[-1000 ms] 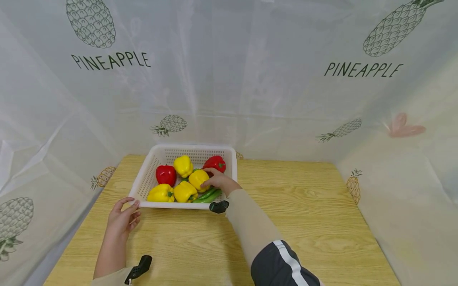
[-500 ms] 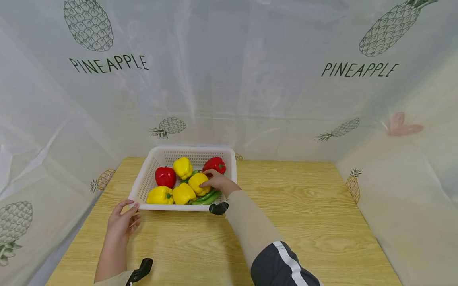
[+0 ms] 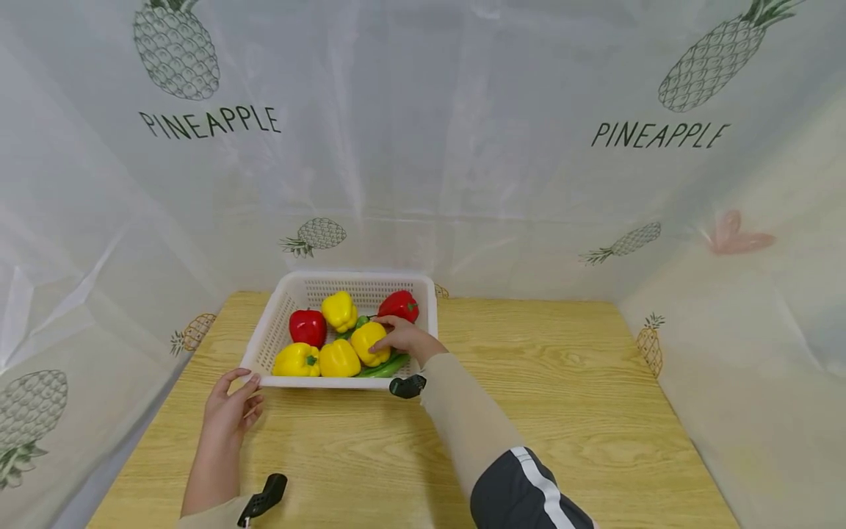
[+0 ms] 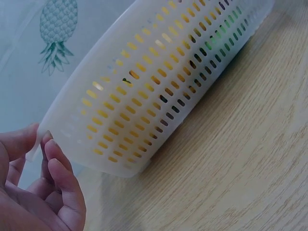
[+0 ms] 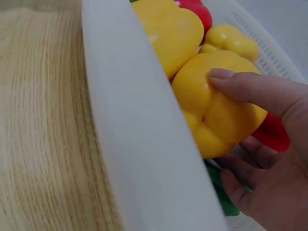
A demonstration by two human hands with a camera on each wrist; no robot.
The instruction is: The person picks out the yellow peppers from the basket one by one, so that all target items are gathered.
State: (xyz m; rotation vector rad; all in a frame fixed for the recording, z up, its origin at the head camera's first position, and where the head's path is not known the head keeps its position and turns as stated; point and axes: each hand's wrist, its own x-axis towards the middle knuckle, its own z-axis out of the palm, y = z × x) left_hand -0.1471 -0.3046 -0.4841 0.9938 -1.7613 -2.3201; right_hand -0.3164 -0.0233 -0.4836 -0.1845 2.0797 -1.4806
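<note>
A white perforated plastic basket (image 3: 256, 345) holds yellow and red bell peppers and long green peppers (image 3: 383, 367). My left hand (image 3: 228, 411) pinches the rim at the basket's near left corner, thumb on one side and fingers on the other, as the left wrist view shows. Inside the basket's right half, my right hand (image 3: 406, 339) grips a yellow bell pepper (image 5: 216, 96). Its thumb lies across the pepper and the other fingers curl beneath. Next to that pepper sits another yellow one (image 3: 339, 358), with a red bell pepper (image 3: 399, 305) behind my right hand.
The basket stands at the back left of a wooden table (image 3: 548, 382). A pale plastic sheet (image 3: 502, 184) printed with pineapples hangs close behind it and along both sides. A second red bell pepper (image 3: 307, 327) lies at the basket's left.
The gripped yellow pepper has shifted slightly toward the front, covering more of the green peppers. The yellow pepper beside it has turned, its stem now out of sight. My left hand stays at the corner.
</note>
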